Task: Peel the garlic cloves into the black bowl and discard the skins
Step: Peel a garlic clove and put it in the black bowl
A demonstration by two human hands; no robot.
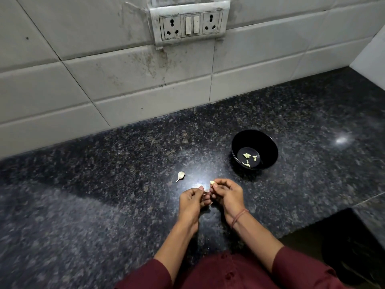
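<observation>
Right hand [227, 192] hovers just above the tabletop [104, 184], thumb and forefinger curled round a pale garlic clove [212, 182] whose tip pokes up past my fingertips. Left hand [192, 200] sits right against it, knuckles almost touching. Its fingers are curled inward and its thumb is pressed toward the forefinger. A small pale fleck shows between the two hands, but I cannot tell whether the left one actually holds a scrap of skin or nothing at all.

From where I watch, the black bowl [270, 147] stands upright on the tabletop, beyond and to the right of my hands and apart from them. Several peeled cloves [246, 155] lie scattered on its bottom. One unpeeled clove [180, 175], its papery tail pointing down and left, lies alone on the dark speckled stone to the left of my hands and a little farther away.

A thin reddish thread band [239, 217] circles my right wrist, and maroon sleeves [302, 265] cover both forearms up to the elbows. Behind the tabletop rises a wall of stained white tiles [83, 80] carrying a grimy socket plate [188, 24] with two outlets and two switches. Past the tabletop's right edge sits a dark shape [354, 247], too dim to make out.
</observation>
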